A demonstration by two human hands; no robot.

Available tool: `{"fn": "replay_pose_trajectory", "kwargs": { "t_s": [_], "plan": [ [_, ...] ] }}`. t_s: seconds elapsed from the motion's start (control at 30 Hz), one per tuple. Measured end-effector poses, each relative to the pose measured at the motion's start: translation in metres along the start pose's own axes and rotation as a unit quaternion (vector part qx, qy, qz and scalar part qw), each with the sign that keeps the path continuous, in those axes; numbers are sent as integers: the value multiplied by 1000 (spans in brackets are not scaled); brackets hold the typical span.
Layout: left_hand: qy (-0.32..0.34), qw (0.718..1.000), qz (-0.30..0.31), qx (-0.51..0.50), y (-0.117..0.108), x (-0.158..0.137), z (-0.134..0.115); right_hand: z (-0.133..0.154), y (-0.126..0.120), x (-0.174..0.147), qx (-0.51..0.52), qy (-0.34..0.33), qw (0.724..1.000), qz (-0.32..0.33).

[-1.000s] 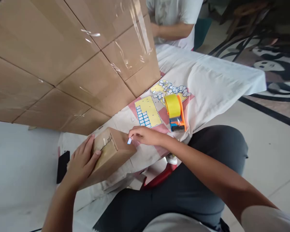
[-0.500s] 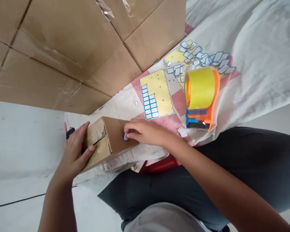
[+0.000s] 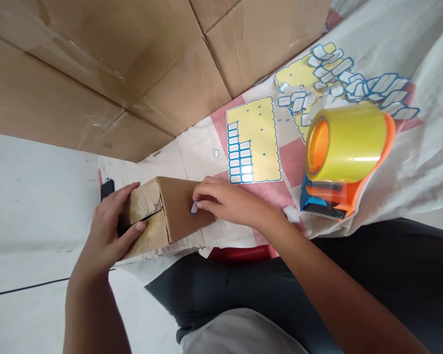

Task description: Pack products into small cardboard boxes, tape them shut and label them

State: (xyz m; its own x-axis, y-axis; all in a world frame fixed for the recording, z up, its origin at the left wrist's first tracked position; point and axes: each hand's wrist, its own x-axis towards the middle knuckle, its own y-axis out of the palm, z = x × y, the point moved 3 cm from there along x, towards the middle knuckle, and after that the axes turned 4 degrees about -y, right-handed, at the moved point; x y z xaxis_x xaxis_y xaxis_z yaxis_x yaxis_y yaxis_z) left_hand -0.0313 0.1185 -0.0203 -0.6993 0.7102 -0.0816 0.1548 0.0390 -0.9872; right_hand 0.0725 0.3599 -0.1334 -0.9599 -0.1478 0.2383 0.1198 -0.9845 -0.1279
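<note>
A small cardboard box (image 3: 177,216) lies on the cloth-covered surface, its taped, worn end turned toward my left. My left hand (image 3: 112,226) grips that end, thumb on the near side and fingers along the far edge. At the box's plain side, my right hand (image 3: 225,200) pinches a small blue-edged white sticker (image 3: 194,207) between thumb and fingers. The sticker is against or very close to the cardboard; I cannot tell whether it is stuck. Beyond my right hand is a yellow sticker sheet (image 3: 264,135) with several labels left along its left side.
Large taped cartons (image 3: 151,64) form a wall at the back left. To the right stands an orange tape dispenser (image 3: 389,137) with a yellow tape roll (image 3: 354,142). Behind it lie scattered labels (image 3: 386,88). A black object (image 3: 107,188) sits beyond my left hand.
The view has shifted, so the sheet and tape dispenser appear larger and farther right. Both hands keep their hold, and the sticker remains at the box's side, slightly more tilted.
</note>
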Motion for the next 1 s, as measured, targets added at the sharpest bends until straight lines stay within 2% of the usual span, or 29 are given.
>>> {"fn": "replay_pose_trajectory", "kwargs": {
  "t_s": [0.37, 0.67, 1.0],
  "plan": [
    [-6, 1000, -7, 4, 0, -1, -5, 6, 2, 1, -34, 19, 999, 19],
    [-17, 1000, -9, 3, 1, -2, -2, 5, 4, 1, -73, 8, 997, 22],
    [-19, 1000, -9, 2, -1, -3, -2, 4, 1, 2, -44, -13, 999, 8]
  ]
}}
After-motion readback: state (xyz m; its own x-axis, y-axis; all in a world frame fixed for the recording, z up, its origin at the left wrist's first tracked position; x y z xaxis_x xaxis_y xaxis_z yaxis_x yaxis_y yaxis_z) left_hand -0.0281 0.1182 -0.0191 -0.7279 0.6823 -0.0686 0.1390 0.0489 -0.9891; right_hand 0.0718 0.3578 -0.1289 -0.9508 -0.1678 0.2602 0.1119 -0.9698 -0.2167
